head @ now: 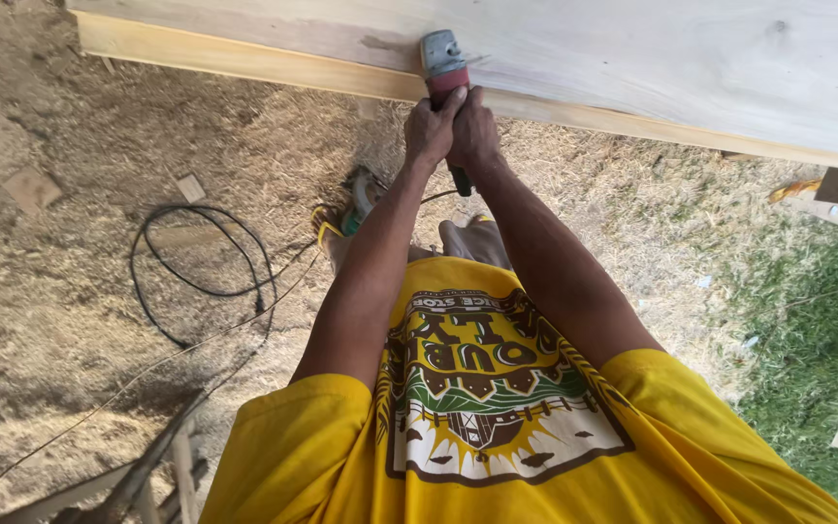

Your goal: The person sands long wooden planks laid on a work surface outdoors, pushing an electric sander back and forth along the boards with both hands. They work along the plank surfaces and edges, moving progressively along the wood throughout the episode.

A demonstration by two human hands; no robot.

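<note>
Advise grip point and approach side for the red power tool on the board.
Grip the power tool by its dark rear handle, coming from the person's side: its grey head presses the wooden board, the handle points back. Left hand and right hand both clasp there.

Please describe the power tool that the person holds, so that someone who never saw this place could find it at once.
Look at the wide pale wooden board across the top. At its lower edge, both hands, left hand and right hand, grip a handheld power tool pressed to the wood. Its red body and grey head set it apart from the other tool lying on the sawdust ground below.
</note>
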